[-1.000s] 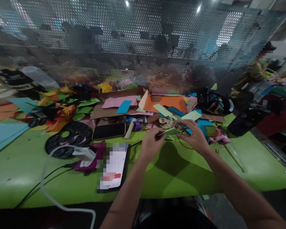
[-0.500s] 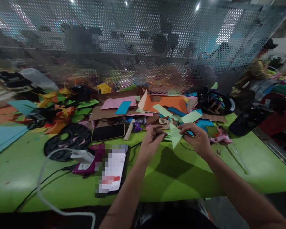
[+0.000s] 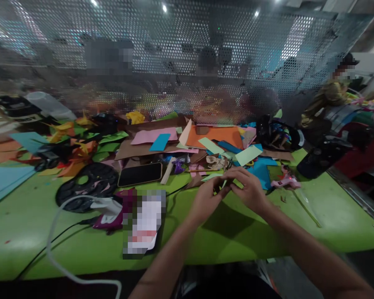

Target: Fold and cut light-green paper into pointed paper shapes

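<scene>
Both hands meet above the green tabletop (image 3: 243, 249), fingertips pinched together. My left hand (image 3: 207, 197) and my right hand (image 3: 247, 187) grip a pale green folded paper (image 3: 212, 177). Only a slim part of it shows past the left fingers; the rest is hidden behind the hands. Just beyond them lie pale green paper strips (image 3: 248, 155), blue paper (image 3: 263, 176) and a crumpled beige piece (image 3: 215, 162). To the right of my right hand sits a pink glue gun (image 3: 286, 181).
A dark phone (image 3: 140, 174) and a lit phone (image 3: 145, 224) lie to the left, near a black round tray (image 3: 89, 182) and a purple device (image 3: 115, 214) with cables. Orange paper (image 3: 215, 136) is at the back before a perforated metal screen (image 3: 174, 54). A person (image 3: 324, 95) sits far right.
My hands have come together and turned inward around the pale green paper. Its pointed flap, visible between them before, is now mostly hidden. The view has shifted slightly.
</scene>
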{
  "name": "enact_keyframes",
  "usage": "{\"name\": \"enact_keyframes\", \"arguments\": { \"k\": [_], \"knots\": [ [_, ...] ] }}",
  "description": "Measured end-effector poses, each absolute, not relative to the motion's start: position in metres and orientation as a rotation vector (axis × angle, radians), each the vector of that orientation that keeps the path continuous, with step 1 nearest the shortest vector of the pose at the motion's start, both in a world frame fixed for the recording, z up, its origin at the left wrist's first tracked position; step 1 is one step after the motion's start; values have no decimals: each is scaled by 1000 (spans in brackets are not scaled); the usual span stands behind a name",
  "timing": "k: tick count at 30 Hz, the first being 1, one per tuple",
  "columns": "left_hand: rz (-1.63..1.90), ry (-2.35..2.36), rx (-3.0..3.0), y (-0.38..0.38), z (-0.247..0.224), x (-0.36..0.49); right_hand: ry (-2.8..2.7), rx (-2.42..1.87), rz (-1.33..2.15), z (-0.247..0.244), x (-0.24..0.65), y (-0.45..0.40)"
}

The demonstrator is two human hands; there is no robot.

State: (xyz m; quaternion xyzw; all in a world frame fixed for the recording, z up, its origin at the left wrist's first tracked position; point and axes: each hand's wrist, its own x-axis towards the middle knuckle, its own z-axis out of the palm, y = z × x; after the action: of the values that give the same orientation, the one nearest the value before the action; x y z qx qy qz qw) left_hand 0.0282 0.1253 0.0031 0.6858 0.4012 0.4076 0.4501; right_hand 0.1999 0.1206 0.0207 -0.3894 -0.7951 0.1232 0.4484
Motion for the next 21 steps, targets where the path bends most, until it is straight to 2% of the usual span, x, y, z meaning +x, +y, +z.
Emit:
{"name": "enact_keyframes", "arguments": {
  "k": [6,11,15,18,21],
  "knots": [
    [1156,1022,1154,122,-1,33,-1793,-1149,367,33,198,118],
    [1146,964,1071,93,5,28,-1680,-1085,957,32,192,119],
    [1154,1063,1419,71,3,9,-1647,-1032,1168,28,197,115],
    [1204,1142,2032,61,-3,-8,-1699,-1058,1281,21,206,111],
    [1102,1080,2599,54,-10,-15,-1782,-1089,1349,11,210,110]
  ]
}}
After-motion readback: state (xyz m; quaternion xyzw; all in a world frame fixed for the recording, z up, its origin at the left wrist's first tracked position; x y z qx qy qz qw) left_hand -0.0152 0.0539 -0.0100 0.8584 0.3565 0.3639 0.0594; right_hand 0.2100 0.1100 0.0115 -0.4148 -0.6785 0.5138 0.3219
